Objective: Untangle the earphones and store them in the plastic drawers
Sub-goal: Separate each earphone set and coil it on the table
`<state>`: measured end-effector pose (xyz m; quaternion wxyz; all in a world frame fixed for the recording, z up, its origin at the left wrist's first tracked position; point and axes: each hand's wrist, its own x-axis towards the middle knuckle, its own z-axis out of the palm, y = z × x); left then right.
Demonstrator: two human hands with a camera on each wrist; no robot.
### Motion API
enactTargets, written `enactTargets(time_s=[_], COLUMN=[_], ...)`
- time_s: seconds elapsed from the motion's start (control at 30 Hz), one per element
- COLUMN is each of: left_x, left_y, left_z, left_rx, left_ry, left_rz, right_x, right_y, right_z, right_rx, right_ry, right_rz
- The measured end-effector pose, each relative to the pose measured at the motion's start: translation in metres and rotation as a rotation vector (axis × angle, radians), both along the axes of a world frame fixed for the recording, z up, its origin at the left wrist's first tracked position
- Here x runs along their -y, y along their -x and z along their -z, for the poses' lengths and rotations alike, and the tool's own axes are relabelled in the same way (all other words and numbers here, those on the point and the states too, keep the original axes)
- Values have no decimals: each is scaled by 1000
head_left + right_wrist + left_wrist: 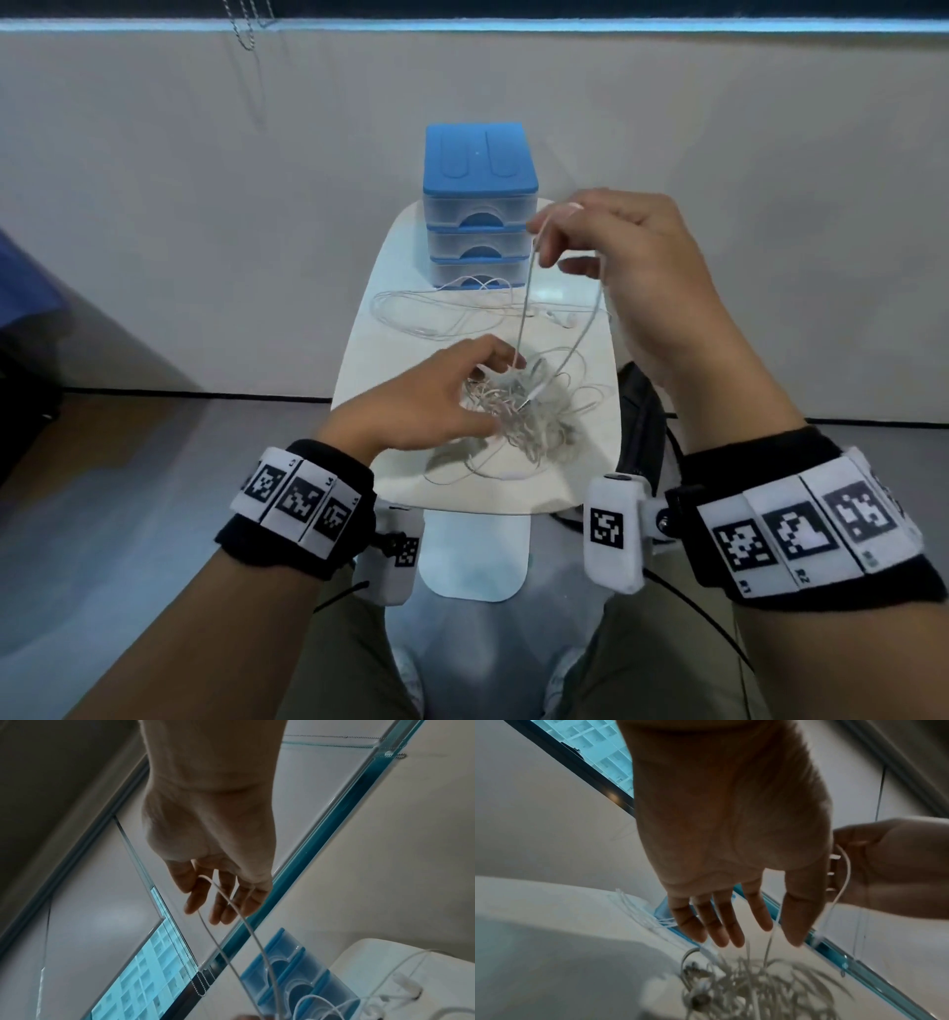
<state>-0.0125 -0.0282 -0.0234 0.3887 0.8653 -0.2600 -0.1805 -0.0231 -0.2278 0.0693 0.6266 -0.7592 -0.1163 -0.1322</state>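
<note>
A blue-topped plastic drawer unit with three shut drawers stands at the far end of a small white table. In front of it lies one spread-out white earphone set. Nearer to me sits a tangled heap of earphone cables, blurred in the left wrist view. My left hand hovers on the heap with fingers spread and fairly straight. My right hand is raised above the table and pinches a cable loop that runs down into the heap; the cable crosses its fingers.
A black bag sits on the floor by the table's right edge. A plain wall runs close behind the drawers, with a blind chain hanging at upper left. My knees are under the table's near edge, beside its white base.
</note>
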Motion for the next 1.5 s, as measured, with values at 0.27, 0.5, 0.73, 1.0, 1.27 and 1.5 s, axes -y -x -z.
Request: enactTargets(time_s=[0.27,0.5,0.73,1.0,1.27,1.5], left_x=[24,16,8,11,18,17], left_y=[-4,-10,-12,-13,-14,-15], left_z=[14,0,-20,-19,-18,-16], left_rx=[242,296,306,273,237,94], left_ry=[-222,-198,-143,12,35,112], left_rz=[-123,-160,-153,-132,-135,-218], right_x=[19,43,44,44,32,22], right_y=[0,-5,2,-2,-8,-9], right_z=[-1,31,45,49,56,60], right_rx=[-135,-199,-238,-166,-146,-178], right_ry=[-375,238,703,884,820,837], right_rz=[61,190,-146,-128,-74,-100])
